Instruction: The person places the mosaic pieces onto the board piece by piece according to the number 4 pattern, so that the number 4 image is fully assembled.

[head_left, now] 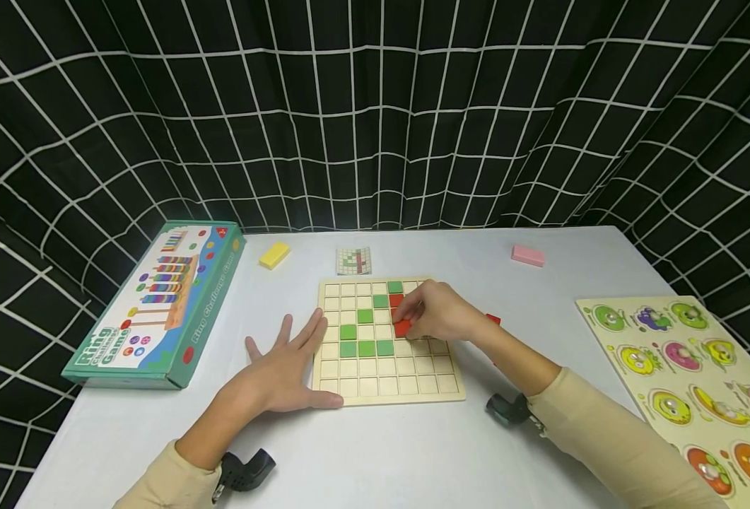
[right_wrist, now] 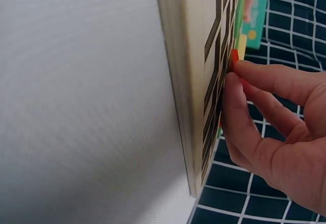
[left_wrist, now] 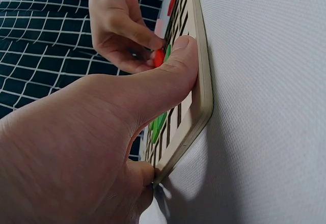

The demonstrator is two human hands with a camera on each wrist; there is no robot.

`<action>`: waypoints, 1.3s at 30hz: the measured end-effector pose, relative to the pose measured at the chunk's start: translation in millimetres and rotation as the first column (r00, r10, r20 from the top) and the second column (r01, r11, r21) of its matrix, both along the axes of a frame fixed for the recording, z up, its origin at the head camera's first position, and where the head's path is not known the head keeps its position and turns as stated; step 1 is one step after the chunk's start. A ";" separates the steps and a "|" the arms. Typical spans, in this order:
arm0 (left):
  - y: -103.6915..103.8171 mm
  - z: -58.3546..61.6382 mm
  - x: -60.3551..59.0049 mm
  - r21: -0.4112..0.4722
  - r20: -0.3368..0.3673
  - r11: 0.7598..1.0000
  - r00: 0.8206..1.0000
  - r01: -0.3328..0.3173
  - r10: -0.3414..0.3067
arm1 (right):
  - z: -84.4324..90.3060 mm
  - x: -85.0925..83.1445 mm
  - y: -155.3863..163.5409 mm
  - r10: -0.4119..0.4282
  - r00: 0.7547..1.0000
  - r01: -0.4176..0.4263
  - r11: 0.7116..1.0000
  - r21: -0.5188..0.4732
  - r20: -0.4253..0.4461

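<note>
While the left hand (head_left: 282, 371) is laid flat, fingers straight and spread, against the left edge of the board (head_left: 389, 391), a red tile (head_left: 403, 327) is pinched by the curled fingertips of the right hand (head_left: 441, 314) over the grid's middle, beside green tiles (head_left: 366, 347).

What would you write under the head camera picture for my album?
Right hand pinches a red tile over the wooden grid board; left hand steadies it.
</note>
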State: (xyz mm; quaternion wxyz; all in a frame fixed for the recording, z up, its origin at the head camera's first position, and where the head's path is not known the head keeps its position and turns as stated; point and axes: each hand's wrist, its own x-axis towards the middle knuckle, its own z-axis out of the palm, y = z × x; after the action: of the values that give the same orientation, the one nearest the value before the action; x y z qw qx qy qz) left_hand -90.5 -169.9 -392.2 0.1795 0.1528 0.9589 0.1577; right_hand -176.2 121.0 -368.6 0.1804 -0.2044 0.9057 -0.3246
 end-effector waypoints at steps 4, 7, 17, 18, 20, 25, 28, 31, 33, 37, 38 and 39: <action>-0.2 0.7 0.2 0.001 0.001 1.000 1.000 0.001 -0.001 | -0.4 -0.4 -1.1 -0.003 1.000 0.003 1.000 0.007 -0.001; -0.6 0.9 0.1 -0.001 0.003 1.000 1.000 0.002 -0.002 | -0.4 -0.2 -2.2 -0.003 1.000 0.003 1.000 0.003 0.004; -0.6 -0.3 0.4 -0.003 0.003 1.000 1.000 0.000 0.000 | -0.1 1.6 -5.3 -0.003 1.000 0.003 1.000 0.007 -0.006; -0.5 -0.3 0.4 -0.002 0.004 1.000 1.000 0.000 0.000 | 0.1 1.7 -5.5 -0.003 1.000 0.003 1.000 0.007 -0.005; -0.4 0.1 0.6 0.001 0.003 1.000 1.000 -0.002 0.002 | 0.4 2.1 -5.9 -0.005 1.000 0.005 1.000 0.009 -0.005; 0.1 2.1 1.1 -0.003 0.005 1.000 1.000 -0.001 0.001 | 0.3 2.4 -6.6 -0.002 1.000 0.002 1.000 0.008 -0.007; 0.4 3.2 1.1 -0.004 0.008 1.000 1.000 -0.003 0.003 | 0.7 2.8 -5.7 0.000 1.000 0.000 1.000 0.006 -0.007; 0.3 3.7 1.1 -0.005 0.012 1.000 1.000 -0.003 0.003 | 0.9 2.5 -3.9 0.004 1.000 -0.004 1.000 -0.002 -0.007; 0.2 3.7 1.0 -0.006 0.013 1.000 1.000 -0.002 0.003 | 0.5 1.5 -2.0 0.011 1.000 -0.011 1.000 -0.011 -0.009; -0.2 3.5 0.8 -0.004 0.013 1.000 1.000 -0.001 0.001 | 0.5 0.8 3.6 0.015 1.000 -0.015 0.999 -0.040 -0.002; -0.3 3.6 0.8 -0.003 0.012 1.000 1.000 -0.002 0.002 | 0.7 0.7 5.3 0.014 1.000 -0.014 0.999 -0.049 -0.001; -0.5 3.6 0.9 -0.002 0.013 1.000 1.000 -0.002 0.002 | 1.2 0.9 7.1 0.008 1.000 -0.008 0.998 -0.055 -0.001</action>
State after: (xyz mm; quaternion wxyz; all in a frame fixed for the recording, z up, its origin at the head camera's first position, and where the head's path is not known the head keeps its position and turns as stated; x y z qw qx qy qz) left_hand -89.6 -170.4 -388.6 0.1858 0.1507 0.9580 0.1581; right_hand -175.3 128.1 -367.3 0.1758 -0.2131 0.8956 -0.3486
